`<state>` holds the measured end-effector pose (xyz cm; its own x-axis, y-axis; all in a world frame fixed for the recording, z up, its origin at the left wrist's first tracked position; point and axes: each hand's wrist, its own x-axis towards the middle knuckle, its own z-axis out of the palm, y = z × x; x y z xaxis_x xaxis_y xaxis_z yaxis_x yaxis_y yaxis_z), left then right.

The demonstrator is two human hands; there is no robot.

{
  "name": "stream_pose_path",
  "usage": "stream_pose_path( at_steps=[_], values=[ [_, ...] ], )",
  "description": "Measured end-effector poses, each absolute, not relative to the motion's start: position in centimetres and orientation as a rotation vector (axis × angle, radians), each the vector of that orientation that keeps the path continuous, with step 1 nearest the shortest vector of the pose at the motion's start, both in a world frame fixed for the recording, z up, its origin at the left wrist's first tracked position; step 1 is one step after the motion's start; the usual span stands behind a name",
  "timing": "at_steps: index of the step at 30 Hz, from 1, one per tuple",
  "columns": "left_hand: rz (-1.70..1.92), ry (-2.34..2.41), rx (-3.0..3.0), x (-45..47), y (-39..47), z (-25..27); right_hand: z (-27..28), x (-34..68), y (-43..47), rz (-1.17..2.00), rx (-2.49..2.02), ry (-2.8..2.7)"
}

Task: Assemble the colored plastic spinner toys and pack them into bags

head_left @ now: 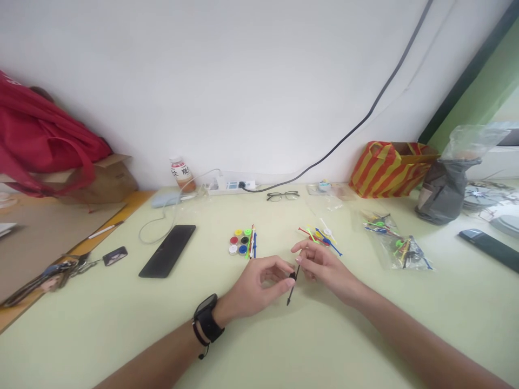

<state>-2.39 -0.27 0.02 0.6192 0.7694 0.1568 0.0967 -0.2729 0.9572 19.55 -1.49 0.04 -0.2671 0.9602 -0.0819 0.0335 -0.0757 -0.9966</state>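
Note:
Between the thumb and fingers of my left hand (257,283) is a small black round piece (292,275), mostly covered by the fingertips. My right hand (322,265) pinches the upper part of a thin black plastic arrow (290,294), whose tip points down toward the table. Arrow and round piece meet at my fingertips; whether they are joined I cannot tell. Beyond my left hand sit several coloured round pieces (234,240) in rows, beside a bundle of coloured arrows (253,243). Past my right hand lie several arrows with round pieces on them (326,233).
Clear bags of coloured parts (407,253) lie to the right, near a striped bag (373,170) and a grey bag (441,189). Eyeglasses (283,196) and a power strip (231,185) are along the wall. A black phone (168,251) and keys (60,273) lie left.

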Motion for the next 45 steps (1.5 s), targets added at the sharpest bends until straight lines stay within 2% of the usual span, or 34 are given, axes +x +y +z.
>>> stream_pose_path(
  at_steps=[4, 8, 11, 16, 22, 32, 35, 41, 45],
  values=[
    [0.774, 0.709, 1.616, -2.4, 0.1, -0.2, -0.7, 19.5, -1.4, 1.373, -1.134, -1.459],
    [0.836, 0.751, 1.502, -2.6, 1.0, -0.4, -1.3, 19.7, -1.6, 0.896, -1.213, -1.726],
    [0.84, 0.753, 1.415, -2.8, 1.5, -0.7, -1.3, 19.8, -1.9, 0.737, -1.17, -1.847],
    [0.843, 0.68, 1.335, -2.9, 1.8, -1.1, -1.0, 19.6, -2.2, 0.766, -1.119, -1.775],
    [0.896, 0.747, 1.312, -2.9, 1.8, -0.7, -0.7, 19.5, -2.3, 1.056, -1.084, -1.838],
    [0.905, 0.781, 1.307, -2.8, 1.7, -0.2, -0.2, 18.9, -2.3, 0.899, -1.113, -1.867],
    [0.909, 0.785, 1.273, -2.9, 1.8, -0.1, -0.6, 19.1, -2.2, 0.735, -1.149, -1.9],
    [0.93, 0.808, 1.109, -3.2, 2.1, 0.1, -1.5, 21.6, -0.2, 0.096, -1.356, -1.86],
    [0.953, 0.778, 0.964, -3.2, 2.3, 0.4, -2.3, 23.9, 1.2, -0.038, -1.581, -1.857]
  ],
)
